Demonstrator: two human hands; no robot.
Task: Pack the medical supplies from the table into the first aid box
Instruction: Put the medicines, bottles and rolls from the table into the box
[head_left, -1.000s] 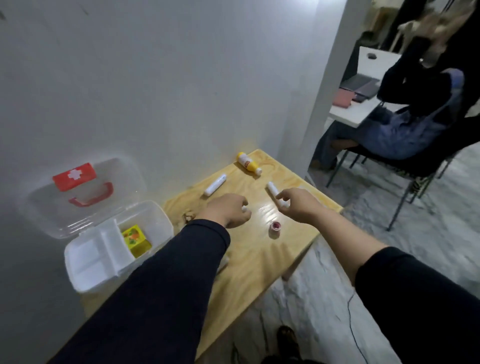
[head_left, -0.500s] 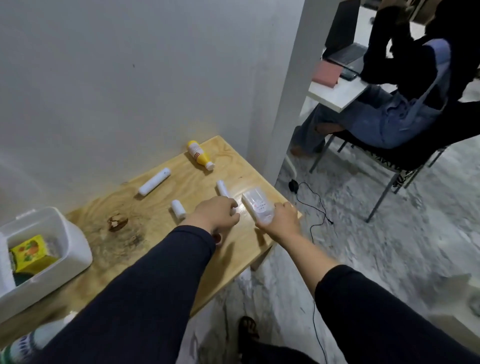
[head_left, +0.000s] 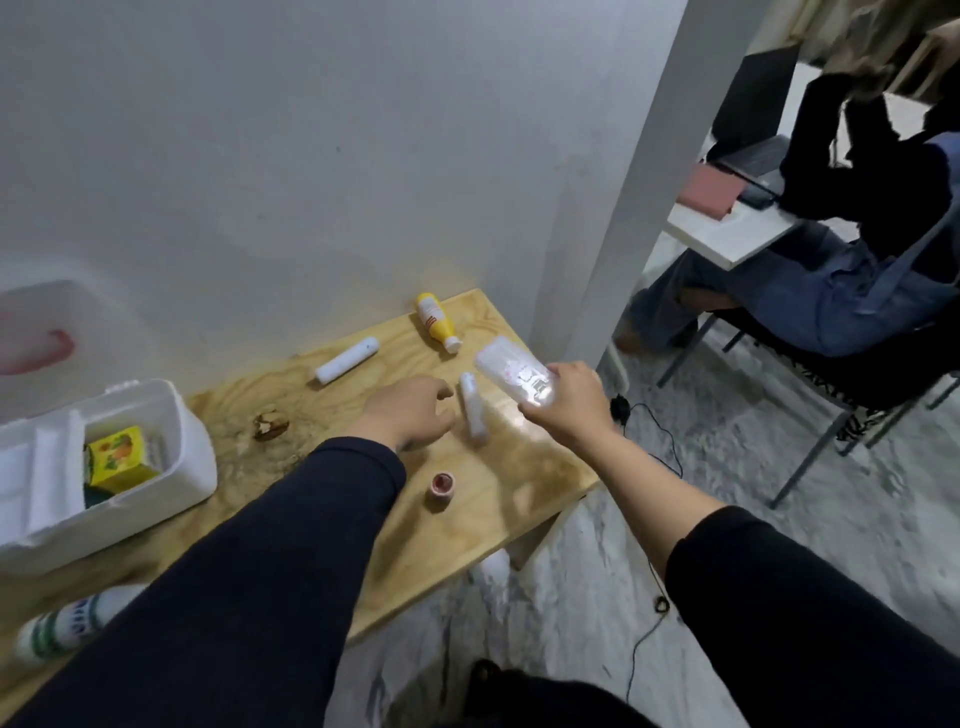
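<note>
My right hand (head_left: 574, 402) grips a clear plastic packet (head_left: 514, 375) and holds it above the table's right end. My left hand (head_left: 408, 413) hovers palm down over the wooden table (head_left: 519, 483), fingers loosely curled, just left of a short white tube (head_left: 474, 405); I cannot tell whether it holds anything. A long white tube (head_left: 345, 359) and a yellow bottle (head_left: 437, 321) lie near the wall. A small pink tape roll (head_left: 441, 486) sits in front of my left wrist. The white first aid box (head_left: 192, 457) stands open at the left with a yellow carton (head_left: 117, 457) inside.
A white bottle with green print (head_left: 67, 626) lies at the table's near left edge. A brown scrap (head_left: 270, 425) lies beside the box. A white pillar (head_left: 639, 171) rises right of the table. A seated person (head_left: 852, 249) and a chair are at the right; a black cable (head_left: 660, 441) runs on the floor.
My right hand has lifted the clear packet higher and further right. My left hand has moved up and away from the pink tape roll, which now shows. The view has swung left.
</note>
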